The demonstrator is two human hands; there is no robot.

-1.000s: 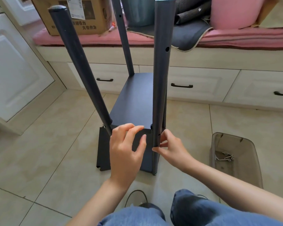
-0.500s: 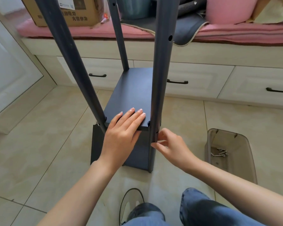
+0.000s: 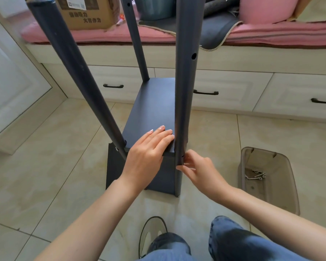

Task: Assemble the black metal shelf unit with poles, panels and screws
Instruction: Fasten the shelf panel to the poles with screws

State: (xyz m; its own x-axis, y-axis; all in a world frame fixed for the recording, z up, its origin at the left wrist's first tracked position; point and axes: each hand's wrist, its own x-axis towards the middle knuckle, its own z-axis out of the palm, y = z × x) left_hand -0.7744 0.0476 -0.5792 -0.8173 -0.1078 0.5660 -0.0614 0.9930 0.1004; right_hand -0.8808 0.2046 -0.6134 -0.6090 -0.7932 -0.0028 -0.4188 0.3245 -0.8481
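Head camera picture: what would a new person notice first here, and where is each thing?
First come the black poles rising from the shelf panel in the middle of the tiled floor. Near the panel's front edge, the left hand lies flat on it, while the right hand touches the near right pole low down. At the right stands a clear bin with some screws.

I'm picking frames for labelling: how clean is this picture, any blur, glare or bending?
Head view: sharp around the hands; wide-angle bending splays the black metal poles outward; soft daylight sheen on the black shelf panel; the clear plastic screw bin stays readable.
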